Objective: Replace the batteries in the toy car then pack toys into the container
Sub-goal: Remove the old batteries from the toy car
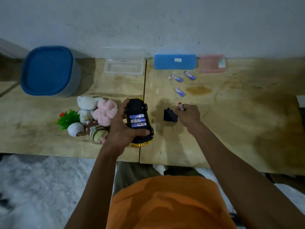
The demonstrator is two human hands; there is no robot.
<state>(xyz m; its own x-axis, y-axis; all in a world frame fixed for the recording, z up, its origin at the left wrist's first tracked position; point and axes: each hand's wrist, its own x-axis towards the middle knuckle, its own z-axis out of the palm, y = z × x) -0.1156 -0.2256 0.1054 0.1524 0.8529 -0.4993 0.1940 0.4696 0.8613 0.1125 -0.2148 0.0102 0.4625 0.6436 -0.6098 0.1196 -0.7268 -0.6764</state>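
I count one toy car (139,120), turned belly up, with three batteries (138,120) seated in its open bay. Three more batteries (179,92) lie loose on the table (239,113), which makes six that I can see. One black cover (170,115) lies beside the car. One container with a blue lid (49,71) stands at the back, along with one clear box (123,67), one blue pad (175,61) and one pink packet (212,63). The soft toys (97,113) form a heap; I make out about four, plus one green plant (68,119) and one shell (76,129).
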